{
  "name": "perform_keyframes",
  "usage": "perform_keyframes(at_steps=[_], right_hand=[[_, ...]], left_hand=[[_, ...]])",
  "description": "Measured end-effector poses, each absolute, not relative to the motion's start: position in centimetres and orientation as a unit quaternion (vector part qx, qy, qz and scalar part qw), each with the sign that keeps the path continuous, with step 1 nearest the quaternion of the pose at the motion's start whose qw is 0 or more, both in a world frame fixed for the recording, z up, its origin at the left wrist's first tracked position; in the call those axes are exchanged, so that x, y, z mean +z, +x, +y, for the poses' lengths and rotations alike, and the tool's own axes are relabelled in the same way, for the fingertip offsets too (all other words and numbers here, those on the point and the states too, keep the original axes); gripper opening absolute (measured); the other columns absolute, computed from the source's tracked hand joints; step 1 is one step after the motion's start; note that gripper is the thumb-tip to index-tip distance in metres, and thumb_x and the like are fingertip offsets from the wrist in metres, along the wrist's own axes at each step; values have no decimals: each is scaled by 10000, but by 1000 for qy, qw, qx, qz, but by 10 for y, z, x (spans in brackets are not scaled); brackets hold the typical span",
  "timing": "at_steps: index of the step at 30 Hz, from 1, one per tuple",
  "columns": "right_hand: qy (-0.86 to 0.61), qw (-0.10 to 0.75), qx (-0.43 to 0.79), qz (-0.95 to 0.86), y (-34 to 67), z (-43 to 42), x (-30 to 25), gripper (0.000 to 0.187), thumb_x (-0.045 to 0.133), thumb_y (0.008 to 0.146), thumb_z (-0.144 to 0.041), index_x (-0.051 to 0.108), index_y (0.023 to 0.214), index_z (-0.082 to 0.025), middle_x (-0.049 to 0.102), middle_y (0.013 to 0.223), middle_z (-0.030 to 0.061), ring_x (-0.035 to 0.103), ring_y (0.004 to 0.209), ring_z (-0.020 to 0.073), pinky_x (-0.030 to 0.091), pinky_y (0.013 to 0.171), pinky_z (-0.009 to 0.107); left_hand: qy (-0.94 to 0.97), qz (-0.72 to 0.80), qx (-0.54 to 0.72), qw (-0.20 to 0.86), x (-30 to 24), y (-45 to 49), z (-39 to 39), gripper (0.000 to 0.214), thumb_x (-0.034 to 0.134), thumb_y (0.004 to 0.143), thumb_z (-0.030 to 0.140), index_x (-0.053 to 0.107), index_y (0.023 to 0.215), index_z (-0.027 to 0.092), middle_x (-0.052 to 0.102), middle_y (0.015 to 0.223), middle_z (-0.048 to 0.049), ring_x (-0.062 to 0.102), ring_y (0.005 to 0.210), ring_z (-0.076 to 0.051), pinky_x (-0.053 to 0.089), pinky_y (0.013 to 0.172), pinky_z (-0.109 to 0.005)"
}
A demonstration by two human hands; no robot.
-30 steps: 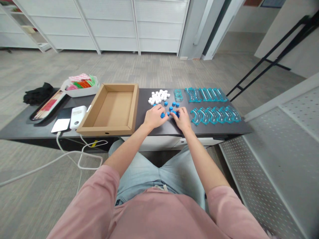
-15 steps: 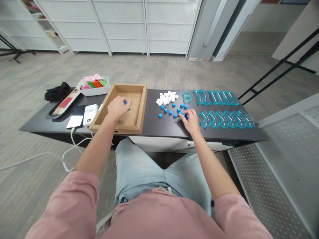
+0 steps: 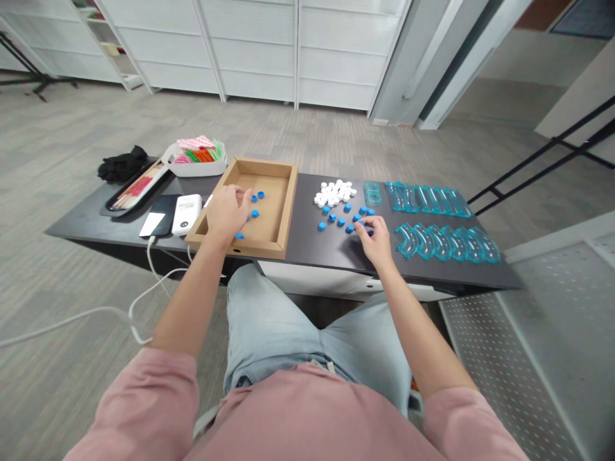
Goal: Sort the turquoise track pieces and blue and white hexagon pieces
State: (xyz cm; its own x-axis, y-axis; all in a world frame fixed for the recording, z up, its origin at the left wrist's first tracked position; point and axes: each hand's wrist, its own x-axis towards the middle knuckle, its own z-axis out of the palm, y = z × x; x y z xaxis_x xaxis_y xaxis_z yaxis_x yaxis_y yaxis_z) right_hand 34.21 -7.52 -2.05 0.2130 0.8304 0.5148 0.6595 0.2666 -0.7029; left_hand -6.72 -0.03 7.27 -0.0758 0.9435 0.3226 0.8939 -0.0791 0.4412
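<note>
My left hand [image 3: 227, 212] is over the shallow cardboard box [image 3: 291, 208], palm down, with its fingers apart and partly hidden. Several small blue plastic pieces [image 3: 255, 214] lie on the box floor around its fingertips. On the dark table, my right hand [image 3: 376, 242] pinches a small blue piece, mostly covered by the fingers. More blue pieces [image 3: 341, 222] are scattered beside it to the left and beyond. A heap of small white pieces [image 3: 335, 192] lies behind them.
Curved clear-teal plastic parts [image 3: 446, 243] line the right side, with straighter teal parts [image 3: 427, 200] behind. Left of the box are a white device [image 3: 186, 214], a dark phone-like slab [image 3: 161, 216], a long black tray [image 3: 137, 189], a white basket [image 3: 196, 168] and black cloth [image 3: 122, 165].
Blue pieces from my left hand now lie in the box, and its fingers have loosened. My right hand stays among the blue pieces on the table. The view has shifted slightly.
</note>
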Motion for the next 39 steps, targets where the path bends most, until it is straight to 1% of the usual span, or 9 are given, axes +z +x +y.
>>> perform_keyframes(at_steps=[5, 9, 13, 16, 21, 24, 28, 34, 39], right_hand=[[-507, 511, 153, -677, 241, -24, 21, 406, 629, 1112, -641, 709, 1050, -248, 711, 1115, 89, 675, 1066, 260, 566, 1009, 421], [-429, 413, 223, -772, 130, 26, 48, 276, 715, 1110, -498, 699, 1062, -227, 672, 1152, 69, 636, 1103, 239, 515, 1058, 389], [-431, 246, 258, -829, 54, 50, 45, 98, 748, 1075, -263, 675, 1045, -204, 641, 1142, 69, 617, 1128, 244, 478, 1116, 397], [-398, 215, 279, -847, 36, 53, 35, 62, 659, 1084, -157, 677, 1085, -217, 659, 1128, 57, 623, 1199, 243, 460, 1160, 389], [-372, 308, 274, -832, 76, 42, 42, 140, 589, 1106, -160, 698, 1151, -234, 711, 1266, 69, 626, 1287, 223, 451, 1211, 372], [-375, 374, 216, -820, 141, 28, 50, 141, 611, 1128, -276, 728, 1200, -245, 722, 1321, 75, 634, 1313, 241, 446, 1237, 405], [-522, 412, 103, -740, 253, -1, 37, 219, 569, 1139, -344, 759, 1205, -256, 744, 1296, 103, 651, 1313, 291, 470, 1235, 468], [-699, 324, 38, -636, 352, -28, -19, 447, 545, 1142, -448, 724, 1519, -290, 630, 1676, 149, 493, 1583, 392, 415, 1302, 664], [-676, 287, 53, -676, 355, -21, -43, 563, 535, 1151, -579, 634, 1659, -356, 497, 1824, 92, 312, 1727, 398, 332, 1362, 713]], left_hand=[[682, 602, 415, 11, 54, -38, -71, 337, 384, 1153, 422, 661, 1073, 247, 763, 1105, -145, 714, 1087, -307, 562, 1048, -496], [820, 470, 312, 95, 14, 15, -146, 289, 468, 1085, 313, 727, 955, 306, 793, 994, -123, 746, 1014, -326, 611, 978, -570], [883, 385, 217, 155, -21, 52, -183, 208, 604, 1026, 383, 759, 890, 360, 812, 969, -119, 800, 994, -342, 691, 928, -579], [896, 366, 182, 172, -38, 62, -183, 191, 639, 1008, 438, 793, 927, 359, 823, 1020, -149, 822, 1066, -382, 708, 929, -619], [899, 361, 179, 168, -38, 68, -155, 187, 715, 974, 427, 831, 1061, 309, 827, 1215, -158, 761, 1276, -427, 626, 1141, -668], [888, 387, 201, 146, -25, 81, -135, 315, 726, 986, 376, 809, 1259, 244, 777, 1373, -183, 693, 1367, -417, 593, 1177, -619], [844, 457, 256, 120, -8, 111, -99, 526, 690, 1035, 343, 672, 1543, 206, 662, 1589, -210, 587, 1511, -405, 523, 1244, -572], [826, 491, 250, 117, -13, 149, -45, 953, 834, 942, 611, 493, 1737, 210, 420, 1844, -226, 305, 1741, -479, 321, 1383, -655], [841, 472, 237, 120, -20, 154, -34, 811, 763, 990, 654, 586, 1641, 206, 518, 1771, -233, 363, 1710, -464, 352, 1366, -632]])
